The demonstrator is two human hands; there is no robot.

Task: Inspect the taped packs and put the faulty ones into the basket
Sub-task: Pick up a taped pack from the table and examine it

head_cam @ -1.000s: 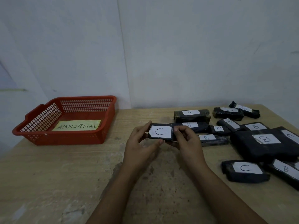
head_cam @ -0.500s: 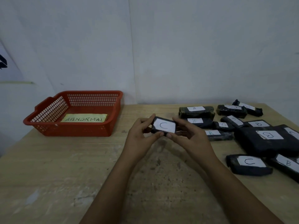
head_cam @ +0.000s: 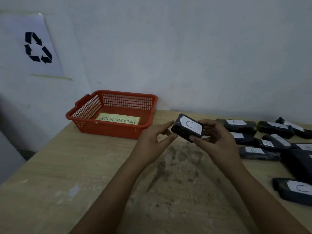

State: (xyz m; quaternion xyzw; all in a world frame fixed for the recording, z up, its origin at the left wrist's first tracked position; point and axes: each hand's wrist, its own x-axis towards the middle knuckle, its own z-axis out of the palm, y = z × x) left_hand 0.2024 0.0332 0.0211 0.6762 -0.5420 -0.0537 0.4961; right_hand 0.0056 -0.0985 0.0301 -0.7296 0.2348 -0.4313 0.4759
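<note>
While the head view is the only one I have, it shows enough to place everything against the red basket (head_cam: pixel 116 115), which sits on the surface (head_cam: pixel 67 174) against the wall with a yellow ABNORMAL label (head_cam: pixel 118 119) lying inside it. Just right of the basket, lifted off the surface, is the C pack (head_cam: pixel 186 128), a black taped block tilted with its white label facing up. My right hand (head_cam: pixel 214 137) has its grip clamped on it, thumb at the near edge and fingers curled behind the far side. My left hand (head_cam: pixel 152 139) has its grip apart: the fingers are straight, and the fingertips (head_cam: pixel 173 136) meet the pack's left end without curling round it.

Further right of the basket, well apart from it, the other packs (head_cam: pixel 239 125) lie in a loose cluster lettered A, B and C, with another C pack (head_cam: pixel 297 191) nearest me.

I judge the inspection to be under way and no verdict reached. The risk I see is the one-handed hold on a tilted, tape-slick block: it could slip and drop among the unsorted packs, where the second C would make it easy to confuse. Dim light could also hide a tape fault.
</note>
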